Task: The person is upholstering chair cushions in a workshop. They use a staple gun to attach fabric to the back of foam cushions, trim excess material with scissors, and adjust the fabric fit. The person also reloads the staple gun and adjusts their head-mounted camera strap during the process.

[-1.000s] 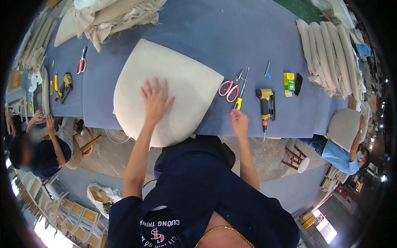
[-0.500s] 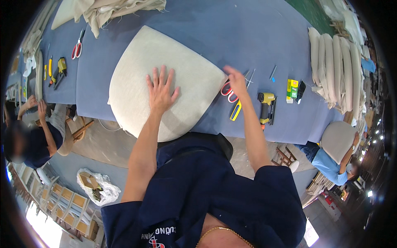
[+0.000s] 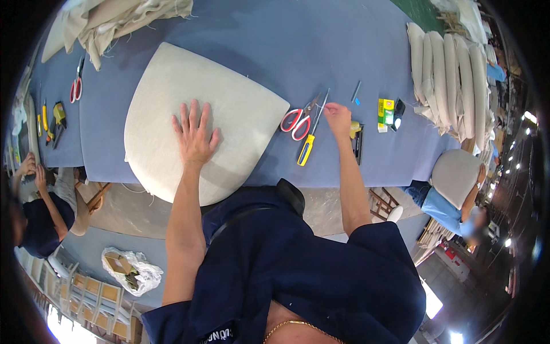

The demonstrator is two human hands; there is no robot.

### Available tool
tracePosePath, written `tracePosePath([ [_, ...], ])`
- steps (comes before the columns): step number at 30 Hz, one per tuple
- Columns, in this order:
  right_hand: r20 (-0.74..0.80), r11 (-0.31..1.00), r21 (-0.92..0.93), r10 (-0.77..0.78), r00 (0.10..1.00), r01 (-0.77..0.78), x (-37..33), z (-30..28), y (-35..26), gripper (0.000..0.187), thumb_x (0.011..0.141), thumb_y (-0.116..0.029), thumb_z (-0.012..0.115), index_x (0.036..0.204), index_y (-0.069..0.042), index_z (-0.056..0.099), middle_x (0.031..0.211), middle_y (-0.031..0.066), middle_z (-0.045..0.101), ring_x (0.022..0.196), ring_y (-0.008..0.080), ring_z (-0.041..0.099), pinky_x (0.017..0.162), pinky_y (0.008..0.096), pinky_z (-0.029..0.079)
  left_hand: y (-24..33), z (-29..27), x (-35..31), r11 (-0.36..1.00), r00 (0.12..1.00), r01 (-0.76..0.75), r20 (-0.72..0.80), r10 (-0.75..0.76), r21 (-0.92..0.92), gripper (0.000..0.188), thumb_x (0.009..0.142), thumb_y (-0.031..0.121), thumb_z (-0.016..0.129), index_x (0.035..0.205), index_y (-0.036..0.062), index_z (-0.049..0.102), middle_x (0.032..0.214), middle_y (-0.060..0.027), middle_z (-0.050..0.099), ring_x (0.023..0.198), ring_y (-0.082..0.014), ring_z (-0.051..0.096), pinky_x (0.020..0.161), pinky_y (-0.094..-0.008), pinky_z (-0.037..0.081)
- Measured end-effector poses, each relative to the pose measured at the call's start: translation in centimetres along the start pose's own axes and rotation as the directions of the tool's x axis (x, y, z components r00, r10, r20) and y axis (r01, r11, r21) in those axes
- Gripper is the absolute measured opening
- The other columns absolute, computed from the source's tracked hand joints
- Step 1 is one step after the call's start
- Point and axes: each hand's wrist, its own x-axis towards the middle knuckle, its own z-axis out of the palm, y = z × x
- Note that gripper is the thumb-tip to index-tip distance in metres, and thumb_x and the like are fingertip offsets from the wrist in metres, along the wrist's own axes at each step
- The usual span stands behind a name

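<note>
A pale beige fabric-covered seat cushion [image 3: 154,126] lies on the blue-grey table in front of me, rounded at the near left, with corners at the far edge and the right. My left hand [image 3: 195,135] rests flat on top of it, fingers spread. My right hand [image 3: 338,117] is off the cushion, thumb and forefinger pinched together near the tip of a yellow-handled screwdriver [image 3: 306,150]; whatever sits in the pinch is too small to make out. Red-handled scissors [image 3: 298,125] lie between the cushion's right corner and that screwdriver. Behind my right wrist, a staple gun [image 3: 357,143] is partly hidden.
A blue-and-grey strip [image 3: 356,92] and a yellow-green box [image 3: 385,114] lie to the right. Cushions [image 3: 450,80] stand in a row at the right end; fabric [image 3: 120,26] is heaped far left. More scissors [image 3: 77,86] and tools lie left. People work at both sides.
My right hand has moved right, from the cushion's corner past the scissors to the screwdriver's tip. My left hand stays flat on the cushion. The whole view has shifted.
</note>
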Motion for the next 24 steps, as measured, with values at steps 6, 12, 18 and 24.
tracePosePath([
  [6, -0.205, 0.959, -0.26, 0.057, 0.977, -0.11, -2.2, 2.1, -2.6, 0.038, 0.079, -0.026, 0.079, 0.113, -0.009, 0.07, 0.091, 0.0129, 0.076, 0.092, 0.0365, 0.073, 0.085, 0.0459, 0.058, -0.1, 0.1, 0.3, 0.999, 1.0, -0.021, 0.002, 0.021, 0.032, 0.077, 0.09, 0.039, 0.062, 0.161, 0.0227, 0.033, 0.168, -0.0099, 0.023, 0.157, -0.0369, 0.013, 0.126, -0.0617, 0.008],
  [12, -0.122, 0.997, -0.016, 0.067, 0.99, -0.069, -1.0, 1.0, 1.3, 0.03, 0.083, -0.022, 0.077, 0.107, -0.005, 0.072, 0.092, 0.0167, 0.076, 0.092, 0.037, 0.074, 0.085, 0.0483, 0.058, -0.2, 1.1, -0.2, 0.997, 0.996, -0.061, -0.067, 0.065, 0.053, 0.076, 0.092, 0.038, 0.057, 0.162, 0.0225, 0.032, 0.169, -0.0097, 0.021, 0.158, -0.0357, 0.011, 0.126, -0.0598, 0.007],
  [18, 0.257, 0.957, -0.131, 0.285, 0.924, -0.259, -1.5, -1.4, 2.3, 0.023, 0.081, -0.015, 0.076, 0.1, -0.002, 0.073, 0.093, 0.0179, 0.076, 0.088, 0.0368, 0.074, 0.081, 0.0458, 0.06, 0.2, 1.0, 0.0, 0.998, 0.997, -0.045, -0.056, 0.048, 0.052, 0.077, 0.091, 0.039, 0.059, 0.161, 0.0224, 0.033, 0.169, -0.0093, 0.023, 0.158, -0.0353, 0.011, 0.126, -0.0603, 0.006],
  [24, 0.199, 0.977, -0.035, 0.213, 0.957, -0.21, -6.0, 2.8, 2.4, 0.025, 0.075, -0.02, 0.081, 0.092, -0.003, 0.073, 0.096, 0.0203, 0.075, 0.091, 0.0415, 0.072, 0.083, 0.0497, 0.058, -0.1, 0.8, -0.4, 0.997, 0.995, -0.07, -0.063, 0.072, 0.04, 0.074, 0.093, 0.038, 0.057, 0.161, 0.0221, 0.033, 0.168, -0.0102, 0.024, 0.157, -0.0357, 0.013, 0.126, -0.0602, 0.007],
])
